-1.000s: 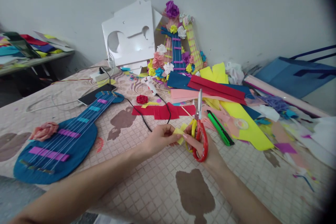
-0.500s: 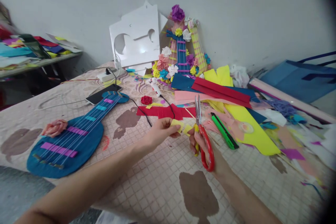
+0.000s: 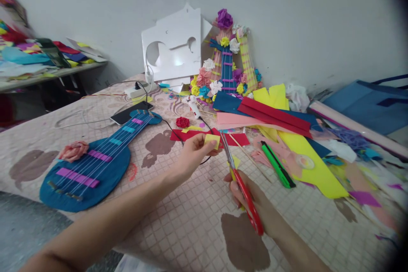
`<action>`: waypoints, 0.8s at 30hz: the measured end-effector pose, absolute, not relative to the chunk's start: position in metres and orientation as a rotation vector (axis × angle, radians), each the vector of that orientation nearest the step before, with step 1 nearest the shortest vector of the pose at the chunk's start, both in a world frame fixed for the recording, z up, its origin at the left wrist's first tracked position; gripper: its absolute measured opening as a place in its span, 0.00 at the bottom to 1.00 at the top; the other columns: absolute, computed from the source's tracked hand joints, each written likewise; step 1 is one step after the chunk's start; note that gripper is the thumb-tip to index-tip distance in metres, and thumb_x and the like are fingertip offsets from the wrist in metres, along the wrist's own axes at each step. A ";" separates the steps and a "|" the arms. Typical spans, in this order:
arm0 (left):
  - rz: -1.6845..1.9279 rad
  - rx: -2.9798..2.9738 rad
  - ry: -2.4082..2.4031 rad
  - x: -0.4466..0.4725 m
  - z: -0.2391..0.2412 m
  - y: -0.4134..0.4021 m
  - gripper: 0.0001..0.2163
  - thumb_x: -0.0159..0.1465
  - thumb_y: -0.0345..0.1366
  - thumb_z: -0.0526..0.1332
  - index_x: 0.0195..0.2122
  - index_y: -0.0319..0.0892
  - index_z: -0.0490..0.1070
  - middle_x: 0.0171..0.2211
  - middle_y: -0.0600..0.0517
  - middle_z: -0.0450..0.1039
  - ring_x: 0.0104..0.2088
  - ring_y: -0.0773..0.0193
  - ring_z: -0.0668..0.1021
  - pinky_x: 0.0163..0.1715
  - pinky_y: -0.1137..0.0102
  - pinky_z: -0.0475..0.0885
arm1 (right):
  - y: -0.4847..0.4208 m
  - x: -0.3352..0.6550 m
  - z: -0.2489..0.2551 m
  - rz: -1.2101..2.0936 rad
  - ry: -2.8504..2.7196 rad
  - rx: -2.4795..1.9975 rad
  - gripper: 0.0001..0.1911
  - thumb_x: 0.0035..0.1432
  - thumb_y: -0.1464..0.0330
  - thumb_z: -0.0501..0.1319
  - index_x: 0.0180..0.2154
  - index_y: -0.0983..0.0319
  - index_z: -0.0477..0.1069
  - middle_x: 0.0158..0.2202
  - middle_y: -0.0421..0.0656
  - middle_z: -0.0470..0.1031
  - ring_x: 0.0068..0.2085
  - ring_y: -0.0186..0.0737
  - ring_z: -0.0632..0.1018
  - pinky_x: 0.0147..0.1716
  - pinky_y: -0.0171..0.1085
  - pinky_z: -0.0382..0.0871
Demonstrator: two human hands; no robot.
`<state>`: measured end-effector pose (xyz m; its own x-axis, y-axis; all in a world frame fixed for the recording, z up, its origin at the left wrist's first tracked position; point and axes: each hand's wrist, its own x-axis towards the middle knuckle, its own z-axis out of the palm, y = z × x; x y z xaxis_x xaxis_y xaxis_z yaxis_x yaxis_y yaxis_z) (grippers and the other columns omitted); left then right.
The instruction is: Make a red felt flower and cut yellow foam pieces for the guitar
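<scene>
A small square of yellow paper point(image 3: 211, 140) is pinched between the thumb and fingers of my left hand point(image 3: 198, 151). My right hand point(image 3: 247, 191) grips red-handled scissors point(image 3: 245, 195), whose blades point up and left toward that square. Just behind the blades a yellow scrap point(image 3: 235, 161) shows on the table. Red paper strips point(image 3: 234, 138) lie beyond both hands, near a red crepe paper rose point(image 3: 182, 122) and a thin wooden stick point(image 3: 245, 153). To the left rests a blue paper guitar point(image 3: 111, 157) with white strings and a pink rose.
A white glue gun point(image 3: 193, 106) lies beyond the red strips, its cord trailing forward. On the right are a green box cutter point(image 3: 277, 165) and heaped coloured paper point(image 3: 274, 114). Flower-decorated guitars point(image 3: 227, 68) and a cut white foam board point(image 3: 175, 51) lean against the wall.
My right hand has moved down from the left, tilting the scissors so their blades point up and left. The left hand's yellow paper now shows as an upright square.
</scene>
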<state>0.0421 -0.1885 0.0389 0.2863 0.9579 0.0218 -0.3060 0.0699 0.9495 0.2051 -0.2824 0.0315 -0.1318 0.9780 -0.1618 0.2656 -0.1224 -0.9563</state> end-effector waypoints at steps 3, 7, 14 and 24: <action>1.127 1.068 0.758 0.042 0.037 -0.187 0.13 0.57 0.41 0.66 0.36 0.36 0.72 0.34 0.47 0.78 0.33 0.66 0.79 0.38 0.70 0.74 | -0.281 0.204 0.034 1.255 -1.472 -1.472 0.17 0.56 0.52 0.57 0.29 0.58 0.58 0.20 0.33 0.57 0.21 0.31 0.59 0.21 0.33 0.55; 1.139 1.055 0.754 0.042 0.035 -0.186 0.13 0.56 0.41 0.66 0.36 0.36 0.72 0.33 0.48 0.78 0.32 0.66 0.79 0.37 0.70 0.74 | -0.281 0.203 0.033 1.284 -1.447 -1.432 0.18 0.57 0.50 0.53 0.29 0.57 0.59 0.18 0.32 0.55 0.19 0.32 0.57 0.19 0.33 0.53; 1.133 1.083 0.752 0.043 0.038 -0.190 0.13 0.56 0.42 0.66 0.34 0.37 0.71 0.30 0.50 0.76 0.30 0.67 0.78 0.36 0.71 0.74 | -0.282 0.203 0.030 1.267 -1.486 -1.443 0.16 0.54 0.52 0.58 0.29 0.57 0.59 0.18 0.32 0.55 0.20 0.31 0.57 0.19 0.32 0.52; 1.174 1.008 0.694 0.048 0.031 -0.194 0.12 0.55 0.42 0.68 0.31 0.37 0.72 0.31 0.51 0.75 0.31 0.68 0.77 0.38 0.70 0.74 | -0.283 0.200 0.032 1.260 -1.499 -1.449 0.14 0.57 0.55 0.56 0.30 0.57 0.58 0.17 0.31 0.54 0.19 0.32 0.57 0.19 0.32 0.51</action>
